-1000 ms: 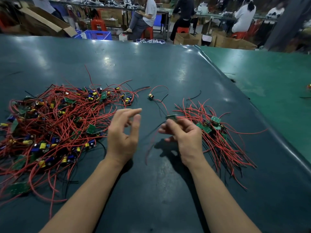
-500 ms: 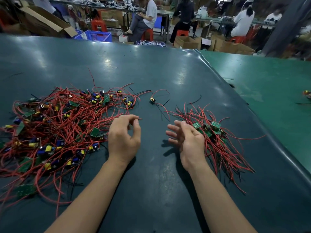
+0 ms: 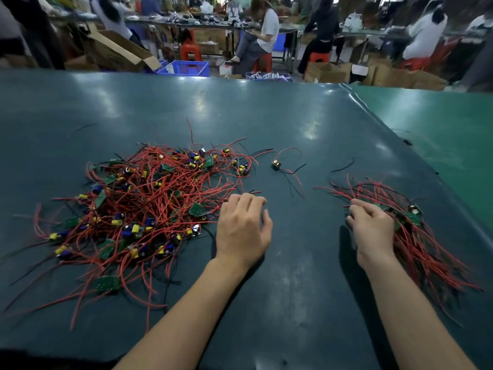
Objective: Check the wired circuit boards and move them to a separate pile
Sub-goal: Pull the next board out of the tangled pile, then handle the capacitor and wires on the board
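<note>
With curled, empty fingers the left hand (image 3: 241, 228) is set at the unchecked pile's (image 3: 138, 209) right edge, frame centre-left, where a next board must be pinched, while the right hand's (image 3: 372, 231) curled fingers rest on the checked pile (image 3: 416, 231), whether anything is pinched being untellable.

Electronics assembly workshop / factory floor. Long worktable (image 3: 266, 116) with dark green mat, big heap of wired circuit boards (image 3: 138, 209) with red leads, smaller heap (image 3: 416, 236) at right. Second green table (image 3: 440, 124) alongside. Background: workers seated on red stools (image 3: 190, 50) at long benches (image 3: 213, 22), open cardboard cartons (image 3: 120, 52), blue plastic crate (image 3: 184, 68) on floor. Far benches cluttered, detail blurred.
</note>
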Motion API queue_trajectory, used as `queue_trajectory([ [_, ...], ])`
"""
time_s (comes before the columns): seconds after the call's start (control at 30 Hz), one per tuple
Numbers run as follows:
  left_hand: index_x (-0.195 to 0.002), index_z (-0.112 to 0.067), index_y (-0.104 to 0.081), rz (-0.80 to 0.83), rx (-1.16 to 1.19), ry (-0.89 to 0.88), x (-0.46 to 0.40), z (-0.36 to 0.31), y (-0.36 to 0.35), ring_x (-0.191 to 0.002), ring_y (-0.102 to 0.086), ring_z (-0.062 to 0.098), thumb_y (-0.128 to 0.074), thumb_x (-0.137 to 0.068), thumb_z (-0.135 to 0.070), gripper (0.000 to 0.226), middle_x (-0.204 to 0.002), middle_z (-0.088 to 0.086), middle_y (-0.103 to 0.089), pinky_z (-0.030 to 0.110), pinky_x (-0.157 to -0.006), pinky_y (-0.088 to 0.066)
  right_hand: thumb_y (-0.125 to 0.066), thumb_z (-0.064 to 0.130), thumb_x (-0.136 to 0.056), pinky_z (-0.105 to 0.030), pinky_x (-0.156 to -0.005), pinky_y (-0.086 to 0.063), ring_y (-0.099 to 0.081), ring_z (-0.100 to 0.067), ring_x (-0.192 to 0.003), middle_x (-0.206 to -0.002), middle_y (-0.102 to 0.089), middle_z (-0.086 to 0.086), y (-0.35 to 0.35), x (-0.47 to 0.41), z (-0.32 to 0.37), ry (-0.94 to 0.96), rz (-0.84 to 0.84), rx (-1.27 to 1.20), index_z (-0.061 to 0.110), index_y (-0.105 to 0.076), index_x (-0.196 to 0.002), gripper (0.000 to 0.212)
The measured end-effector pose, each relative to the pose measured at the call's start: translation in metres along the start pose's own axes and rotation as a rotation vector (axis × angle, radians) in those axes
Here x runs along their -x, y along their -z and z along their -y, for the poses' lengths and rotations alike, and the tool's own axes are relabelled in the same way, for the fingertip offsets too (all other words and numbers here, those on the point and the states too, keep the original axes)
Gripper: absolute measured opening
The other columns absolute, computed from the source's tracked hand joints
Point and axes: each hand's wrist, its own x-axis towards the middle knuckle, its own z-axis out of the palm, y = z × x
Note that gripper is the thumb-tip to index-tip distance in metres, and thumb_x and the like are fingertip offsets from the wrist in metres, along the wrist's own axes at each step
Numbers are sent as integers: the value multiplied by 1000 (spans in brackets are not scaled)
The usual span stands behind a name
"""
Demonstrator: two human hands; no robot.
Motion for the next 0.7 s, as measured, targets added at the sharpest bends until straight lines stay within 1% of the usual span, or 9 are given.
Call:
queue_trajectory([
  [0.1, -104, -9, -67, 104, -120, 96, -17, 10, 16, -99, -54, 32, -58, -90, -24, 23, -104, 10, -63, 42, -87, -44, -53, 2, -95, -16, -57, -48, -62, -8, -65, -78, -69, 0, -8, 21, -1, 101, 141, 87, 12, -71, -91, 20],
  [0.2, -107, -13, -64, 220, -264, 249, -54, 30, 38, -104, -56, 31, -55, -93, -31, 25, -109, 11, -60, 40, -86, -45, -54, 5, -95, -17, -54, -47, -61, -4, -55, -71, -71, -1, -26, 36, -1, 160, 280, 188, 15, -71, -90, 20],
  [0.27, -95, -13, -61, 372, -361, 337, -73, 43, 55, -97, -59, 31, -60, -91, -34, 22, -101, 8, -61, 39, -76, -46, -56, 8, -94, -25, -61, -50, -61, -4, -54, -67, -71, 2, -38, 42, 0, 212, 368, 270, 20, -71, -87, 20],
  [0.37, -74, -15, -44, 622, -522, 364, -72, 57, 68, -79, -53, 29, -67, -86, -28, 29, -82, 3, -53, 36, -68, -41, -58, 25, -93, -32, -75, -53, -68, -10, -70, -67, -71, 13, -48, 45, -2, 287, 389, 533, 28, -71, -84, 16],
  [0.43, -70, -16, -45, 622, -549, 339, -61, 62, 71, -76, -54, 29, -70, -85, -24, 30, -76, 4, -51, 35, -66, -42, -57, 28, -92, -37, -80, -54, -69, -17, -76, -68, -71, 13, -48, 44, -4, 316, 331, 578, 27, -72, -87, 16],
  [0.5, -81, -13, -57, 544, -526, 304, -51, 63, 74, -84, -61, 33, -72, -85, -24, 19, -88, 8, -60, 35, -65, -41, -57, 26, -92, -40, -79, -55, -69, -18, -73, -67, -71, 10, -46, 44, -6, 331, 309, 517, 25, -72, -86, 16],
  [0.57, -88, -16, -56, 525, -562, 290, -44, 61, 75, -91, -61, 33, -70, -87, -28, 18, -92, 7, -59, 35, -66, -38, -58, 23, -92, -40, -75, -57, -68, -12, -68, -63, -70, 11, -43, 46, -9, 350, 310, 469, 25, -72, -84, 16],
  [0.63, -87, -17, -51, 549, -599, 328, -40, 57, 75, -86, -58, 30, -69, -87, -28, 22, -81, 3, -52, 35, -66, -36, -59, 22, -92, -40, -73, -58, -68, -8, -66, -62, -70, 11, -41, 46, -11, 359, 310, 437, 25, -73, -84, 15],
  [0.7, -85, -13, -57, 518, -619, 353, -41, 56, 75, -76, -51, 27, -68, -86, -20, 13, -69, 1, -46, 34, -65, -38, -59, 22, -92, -40, -71, -58, -67, -8, -64, -62, -70, 9, -41, 46, -12, 360, 314, 426, 24, -73, -84, 16],
])
